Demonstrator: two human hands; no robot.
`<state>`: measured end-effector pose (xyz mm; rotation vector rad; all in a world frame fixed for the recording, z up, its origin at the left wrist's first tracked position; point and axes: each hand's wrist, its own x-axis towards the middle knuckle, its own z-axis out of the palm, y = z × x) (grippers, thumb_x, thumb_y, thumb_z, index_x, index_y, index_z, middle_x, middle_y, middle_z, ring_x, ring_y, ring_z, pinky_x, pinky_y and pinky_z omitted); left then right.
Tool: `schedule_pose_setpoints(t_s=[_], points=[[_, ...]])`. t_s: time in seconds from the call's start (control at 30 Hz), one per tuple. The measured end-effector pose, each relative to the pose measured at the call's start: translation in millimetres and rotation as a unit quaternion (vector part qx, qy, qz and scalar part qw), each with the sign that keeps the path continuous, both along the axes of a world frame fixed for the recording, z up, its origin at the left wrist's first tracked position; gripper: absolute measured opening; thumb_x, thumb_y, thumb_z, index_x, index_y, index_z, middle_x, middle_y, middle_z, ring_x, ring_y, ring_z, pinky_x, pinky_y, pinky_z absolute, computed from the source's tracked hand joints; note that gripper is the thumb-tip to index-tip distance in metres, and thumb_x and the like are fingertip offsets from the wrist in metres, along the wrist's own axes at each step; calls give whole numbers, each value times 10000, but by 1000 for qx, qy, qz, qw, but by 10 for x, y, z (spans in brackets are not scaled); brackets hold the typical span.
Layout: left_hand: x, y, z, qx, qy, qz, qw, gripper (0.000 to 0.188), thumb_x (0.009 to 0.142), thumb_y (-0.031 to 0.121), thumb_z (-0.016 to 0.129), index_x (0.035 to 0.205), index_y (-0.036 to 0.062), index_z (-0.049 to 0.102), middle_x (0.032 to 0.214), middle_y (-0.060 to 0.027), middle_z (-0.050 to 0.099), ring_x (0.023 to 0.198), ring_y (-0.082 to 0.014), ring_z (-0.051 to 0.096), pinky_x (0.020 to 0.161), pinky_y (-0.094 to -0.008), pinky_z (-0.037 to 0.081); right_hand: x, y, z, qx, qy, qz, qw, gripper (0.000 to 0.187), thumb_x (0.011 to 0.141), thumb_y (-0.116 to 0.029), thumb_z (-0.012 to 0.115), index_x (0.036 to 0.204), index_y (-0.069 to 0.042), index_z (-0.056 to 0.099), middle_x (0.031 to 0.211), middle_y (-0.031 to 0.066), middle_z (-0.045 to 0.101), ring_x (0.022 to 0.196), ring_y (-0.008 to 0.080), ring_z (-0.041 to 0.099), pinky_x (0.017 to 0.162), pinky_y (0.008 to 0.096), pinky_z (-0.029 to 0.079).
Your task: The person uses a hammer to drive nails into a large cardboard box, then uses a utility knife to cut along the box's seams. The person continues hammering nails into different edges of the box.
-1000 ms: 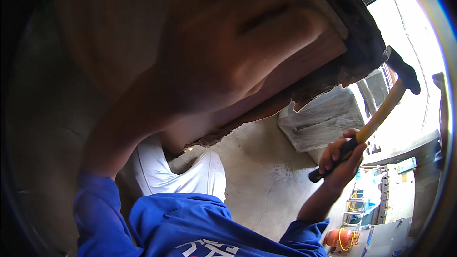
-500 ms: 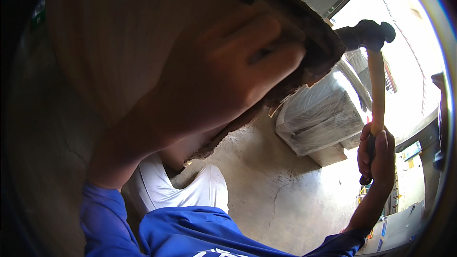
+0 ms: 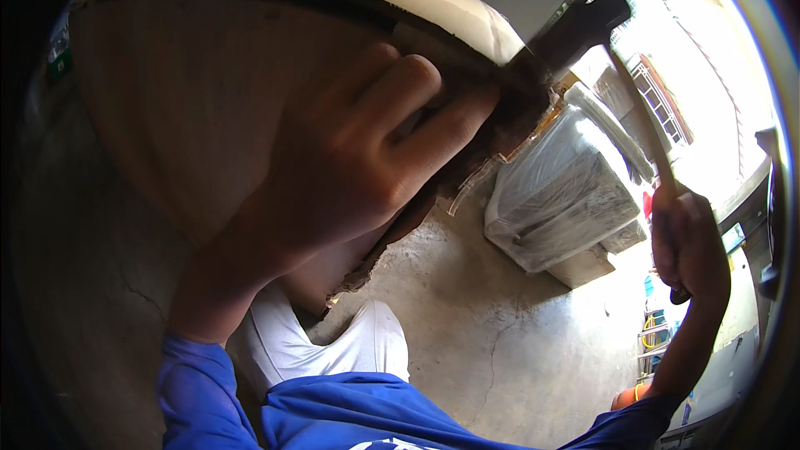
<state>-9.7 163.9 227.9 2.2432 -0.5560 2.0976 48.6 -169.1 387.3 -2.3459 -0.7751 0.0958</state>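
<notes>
A large brown curved panel point(image 3: 192, 92) fills the upper left, with torn, ragged material point(image 3: 492, 150) along its right edge and a cream rim point(image 3: 467, 12) on top. My left hand point(image 3: 358, 150) lies against the panel, fingers bent and fingertips at that edge; whatever they pinch is hidden in shadow. In my right hand point(image 3: 692, 246) is a hammer point(image 3: 640, 108), gripped low on its wooden handle. Its dark head reaches the panel's upper right corner, close to my left fingertips; whether it touches cannot be told.
A bulky plastic-wrapped item point(image 3: 567, 183) stands on the cracked concrete floor point(image 3: 467, 325) at the right, beyond the panel. Behind it is a bright opening. Shelving with assorted things point(image 3: 654, 333) stands at the lower right, near my right forearm.
The hammer head has moved up and left, its handle now slanting. My right hand has shifted right and slightly up. More of the cream rim shows; my left hand stays at the edge.
</notes>
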Motion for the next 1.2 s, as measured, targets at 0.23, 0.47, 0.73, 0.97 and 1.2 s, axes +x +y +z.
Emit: schedule_pose_setpoints(t_s=[0.23,0.47,0.73,0.97,1.2], points=[[5,11,2,2,-12,-2,1000,581,655,-68,690,1208,110,726,809,-48,516,706,-218,543,614,-361,493,-157,111,228,-89,-14,-21,996,621,985,-657,489,892,-44,512,487,-34,397,338,26,315,306,225,247],[39,-38,-38,-15,-13,0,1000,594,669,-72,693,1234,110,713,815,-46,530,724,-219,557,627,-366,502,-194,62,123,19,-68,-27,997,582,1011,-616,468,885,-49,504,491,-40,401,336,19,310,304,220,241],[-10,22,-67,-58,-26,-90,994,330,816,-24,769,1128,73,719,879,-57,647,697,-176,613,591,-312,506,-65,21,22,-28,8,-12,999,569,1012,-607,477,929,-45,512,509,-31,413,348,18,335,310,207,253],[-169,-261,-110,-137,30,-142,980,253,819,37,809,1053,61,714,849,-55,648,691,-174,629,575,-305,508,64,-3,-599,110,1,1,994,572,1032,-603,430,1000,-41,531,554,-18,455,372,36,387,342,207,293],[-340,-287,-361,-210,84,-142,964,197,852,9,773,1034,53,711,876,-74,643,735,-195,640,609,-311,513,319,42,-1368,284,16,75,956,586,1033,-592,428,1047,-13,515,591,13,479,388,60,404,348,221,311]])
